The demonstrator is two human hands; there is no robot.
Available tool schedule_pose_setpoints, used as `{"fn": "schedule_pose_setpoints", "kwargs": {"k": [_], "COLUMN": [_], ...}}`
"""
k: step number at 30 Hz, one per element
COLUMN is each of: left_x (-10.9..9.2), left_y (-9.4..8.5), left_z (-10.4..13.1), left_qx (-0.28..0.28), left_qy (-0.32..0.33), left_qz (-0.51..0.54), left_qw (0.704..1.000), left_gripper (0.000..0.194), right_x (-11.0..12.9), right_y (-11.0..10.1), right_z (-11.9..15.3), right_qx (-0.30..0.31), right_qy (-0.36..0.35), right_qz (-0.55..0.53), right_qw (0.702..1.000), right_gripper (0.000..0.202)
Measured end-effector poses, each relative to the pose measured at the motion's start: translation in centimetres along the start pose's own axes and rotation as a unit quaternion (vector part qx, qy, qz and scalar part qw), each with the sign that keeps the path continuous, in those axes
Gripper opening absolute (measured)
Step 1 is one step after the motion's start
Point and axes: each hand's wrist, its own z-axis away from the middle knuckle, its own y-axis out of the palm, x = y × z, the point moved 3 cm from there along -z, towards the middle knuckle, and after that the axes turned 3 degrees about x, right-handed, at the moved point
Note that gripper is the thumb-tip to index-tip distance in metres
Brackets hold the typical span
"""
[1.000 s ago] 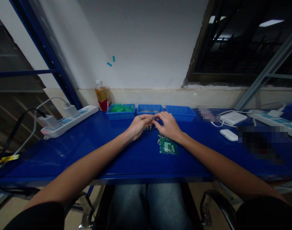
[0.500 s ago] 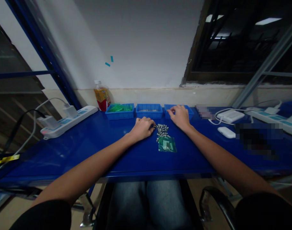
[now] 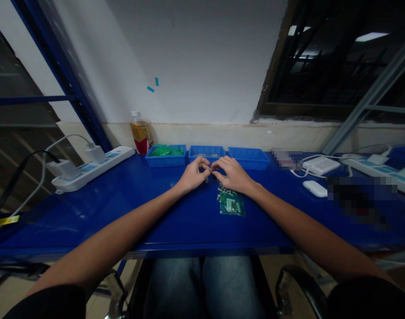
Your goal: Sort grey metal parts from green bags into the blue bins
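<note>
My left hand [image 3: 194, 174] and my right hand [image 3: 231, 173] meet fingertip to fingertip above the blue table, in front of the middle bin. The left fingers are pinched, with a small metal piece [image 3: 207, 179] showing just beneath them. My right thumb and fingers also pinch at the same spot; what they hold is too small to make out. Below the right hand lies a green-printed clear bag [image 3: 231, 203] with metal pins in it. Small metal parts [image 3: 219, 189] show at its upper left edge, the rest covered by the right hand.
Three blue bins line the wall: one with green bags [image 3: 166, 156], a middle one [image 3: 207, 150] with metal pieces, and a right one [image 3: 248, 158]. A bottle [image 3: 141, 133], power strips [image 3: 89, 170], a white case [image 3: 314, 188] and a white adapter [image 3: 321, 165] stand around.
My right hand has come left and down from the right bin to meet my left hand, and now covers most of the metal pile. The left hand has shifted slightly left and up.
</note>
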Motion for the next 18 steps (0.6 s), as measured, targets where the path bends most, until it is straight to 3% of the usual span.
{"fn": "schedule_pose_setpoints", "kwargs": {"k": [3,6,9,13,18], "left_x": [0.0,-0.2,-0.3,-0.2,-0.3], "left_y": [0.2,0.5,0.9,1.7,1.7], "left_z": [-0.2,-0.4,-0.6,-0.3,0.3], "left_qx": [0.006,0.024,0.064,0.131,0.113], "left_qy": [-0.01,0.003,0.04,0.074,0.079], "left_qz": [0.056,0.048,-0.102,-0.329,-0.382], "left_qw": [0.998,0.999,0.992,0.932,0.914], "left_gripper": [0.019,0.021,0.026,0.026,0.018], "right_x": [-0.4,-1.4,-3.4,-6.7,-8.1], "right_y": [0.0,-0.2,-0.6,-1.0,-0.6], "right_z": [0.0,-0.1,0.0,0.8,1.5], "right_qx": [-0.012,-0.031,-0.074,-0.115,-0.112], "right_qy": [-0.004,0.01,0.088,0.216,0.265], "right_qz": [-0.013,-0.011,0.041,0.122,0.157], "right_qw": [1.0,0.999,0.993,0.962,0.945], "right_gripper": [0.012,0.016,0.02,0.026,0.032]}}
